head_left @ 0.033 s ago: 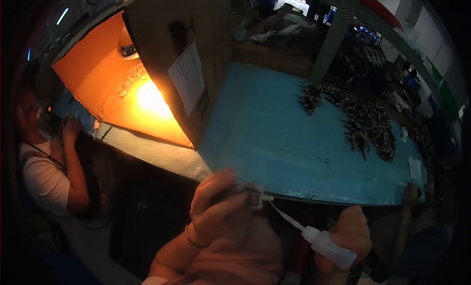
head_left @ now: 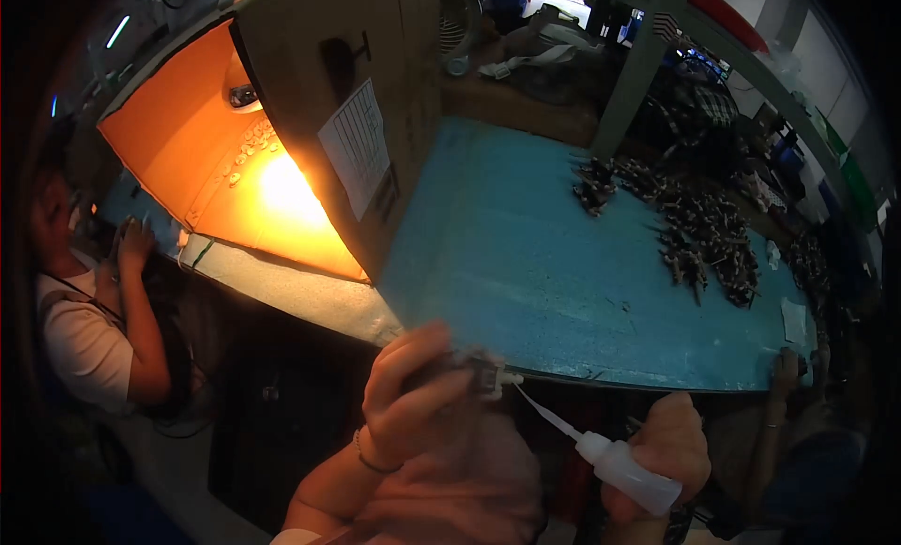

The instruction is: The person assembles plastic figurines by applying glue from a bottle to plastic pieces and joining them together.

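Left grip: the left hand (head_left: 413, 395) is closed, fingers and thumb clamped on a small dark part (head_left: 483, 376), which is held up just in front of the near edge of the desk.
Right grip: the right hand (head_left: 671, 446) is wrapped shut around a small white squeeze bottle (head_left: 627, 473), low at the right of the view.
Bottle tip: the long thin nozzle (head_left: 544, 414) is slanted up and to the left, and its end is brought right against the small dark part; whether it touches cannot be told.
Wrist: a thin bracelet (head_left: 368, 459) is worn on the left wrist.
Desk: a blue-green desk (head_left: 526, 264) is spread beyond both hands.
Far right of desk: a heap of small dark pieces (head_left: 699, 226) is scattered there, well apart from the hands.
Left of desk: an open cardboard box (head_left: 310, 104) is stood on its side, its inside lit orange by a bright lamp (head_left: 282, 184); a printed sheet (head_left: 357, 146) is stuck on its outer wall.
Far left: another person (head_left: 89, 329) in a white shirt is seated, hands raised.
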`<state>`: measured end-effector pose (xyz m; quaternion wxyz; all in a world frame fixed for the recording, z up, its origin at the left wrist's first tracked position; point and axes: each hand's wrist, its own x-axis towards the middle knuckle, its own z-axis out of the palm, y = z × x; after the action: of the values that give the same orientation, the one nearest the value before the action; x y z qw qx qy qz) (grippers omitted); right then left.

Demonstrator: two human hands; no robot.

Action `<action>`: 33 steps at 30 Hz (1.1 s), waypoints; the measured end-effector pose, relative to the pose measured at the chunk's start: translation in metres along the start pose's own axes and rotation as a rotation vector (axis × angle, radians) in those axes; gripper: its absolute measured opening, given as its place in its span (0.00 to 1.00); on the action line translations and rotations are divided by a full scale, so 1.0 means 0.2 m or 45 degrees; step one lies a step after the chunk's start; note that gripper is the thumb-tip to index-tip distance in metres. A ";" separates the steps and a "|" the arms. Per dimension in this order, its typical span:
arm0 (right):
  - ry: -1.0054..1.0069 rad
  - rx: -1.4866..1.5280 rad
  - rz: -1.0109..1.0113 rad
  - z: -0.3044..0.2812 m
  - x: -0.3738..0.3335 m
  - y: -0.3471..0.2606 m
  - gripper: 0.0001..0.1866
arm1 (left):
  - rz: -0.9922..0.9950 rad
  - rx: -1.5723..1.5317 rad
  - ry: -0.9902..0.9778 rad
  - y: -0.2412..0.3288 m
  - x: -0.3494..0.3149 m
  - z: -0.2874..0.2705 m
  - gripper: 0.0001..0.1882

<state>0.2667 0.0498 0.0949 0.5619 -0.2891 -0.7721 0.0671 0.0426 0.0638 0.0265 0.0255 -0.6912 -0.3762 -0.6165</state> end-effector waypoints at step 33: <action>0.064 0.179 0.158 0.00 0.03 -0.07 0.08 | -0.043 0.009 -0.074 0.00 -0.01 0.00 0.20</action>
<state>0.2606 0.0419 0.1054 0.5948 -0.2977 -0.7317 0.1485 0.0429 0.0624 0.0239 0.0065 -0.7023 -0.3905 -0.5952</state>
